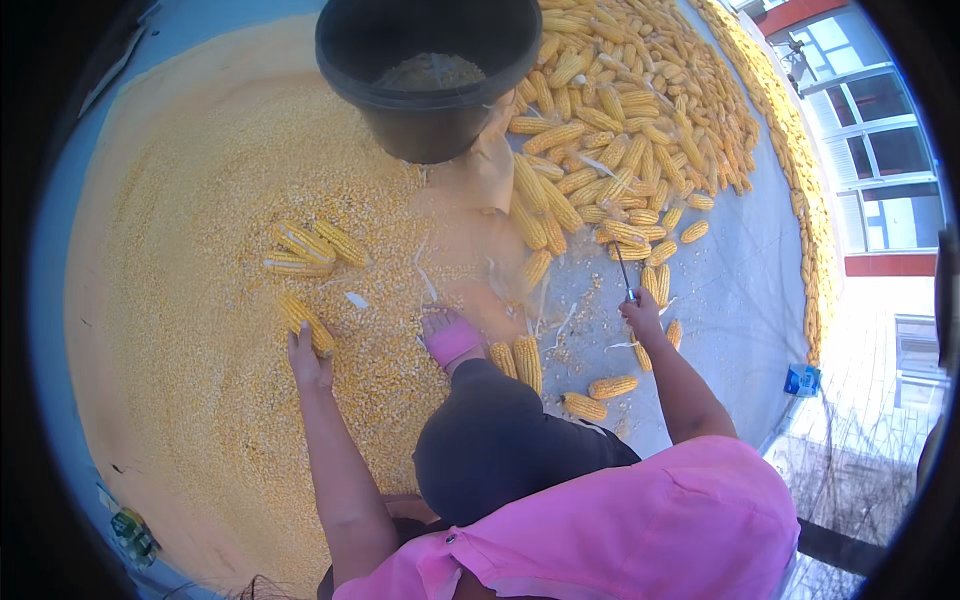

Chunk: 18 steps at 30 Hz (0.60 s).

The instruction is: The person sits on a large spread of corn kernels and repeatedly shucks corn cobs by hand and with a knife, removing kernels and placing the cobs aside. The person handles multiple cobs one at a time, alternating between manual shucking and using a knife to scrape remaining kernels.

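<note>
My left hand (309, 361) grips the lower end of an ear of corn (304, 319) over the spread of loose kernels (217, 375). Several ears (304, 246) lie grouped on the kernels just beyond it, some with bare pale rows. On the other side, my right hand (642, 311) holds a screwdriver-like tool (622, 266) with a thin metal shaft; its handle is hidden in my fist. The shaft points away from me, and its tip overlaps the near edge of a heap of ears (637, 127). I cannot tell whether the tip touches them.
A black bucket (420, 127) with some material inside stands ahead. My foot with a pink covering (456, 339) rests between kernels and grey ground (720, 300). Single ears (613, 387) and husk strips lie beside my leg. Farther right are a long row of corn (802, 225) and a blue packet (802, 380).
</note>
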{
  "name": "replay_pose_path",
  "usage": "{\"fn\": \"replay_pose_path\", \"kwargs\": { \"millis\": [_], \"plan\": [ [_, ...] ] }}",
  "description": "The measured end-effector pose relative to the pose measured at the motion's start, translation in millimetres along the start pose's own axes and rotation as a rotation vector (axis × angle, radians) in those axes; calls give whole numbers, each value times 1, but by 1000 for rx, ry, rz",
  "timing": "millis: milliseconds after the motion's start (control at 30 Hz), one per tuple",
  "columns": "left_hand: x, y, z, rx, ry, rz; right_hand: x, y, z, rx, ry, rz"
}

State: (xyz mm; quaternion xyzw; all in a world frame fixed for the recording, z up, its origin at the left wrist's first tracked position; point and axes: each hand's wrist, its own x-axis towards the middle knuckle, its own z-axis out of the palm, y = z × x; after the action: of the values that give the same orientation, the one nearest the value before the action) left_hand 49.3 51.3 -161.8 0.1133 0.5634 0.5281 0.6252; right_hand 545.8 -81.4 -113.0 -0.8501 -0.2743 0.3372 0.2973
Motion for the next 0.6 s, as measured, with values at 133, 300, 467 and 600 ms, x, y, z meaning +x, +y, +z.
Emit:
{"fn": "replay_pose_path", "kwargs": {
  "millis": [133, 300, 467, 600],
  "plan": [
    [13, 9, 18, 99, 32, 65, -33, 67, -25, 35, 285, 262],
    [9, 10, 3, 214, -21, 117, -55, 126, -19, 94, 475, 430],
    [-6, -8, -48, 340, 224, 68, -47, 185, -26, -142, 548, 347],
    [-31, -14, -68, 395, 350, 20, -41, 200, -40, -206, 552, 371]
  ]
}}
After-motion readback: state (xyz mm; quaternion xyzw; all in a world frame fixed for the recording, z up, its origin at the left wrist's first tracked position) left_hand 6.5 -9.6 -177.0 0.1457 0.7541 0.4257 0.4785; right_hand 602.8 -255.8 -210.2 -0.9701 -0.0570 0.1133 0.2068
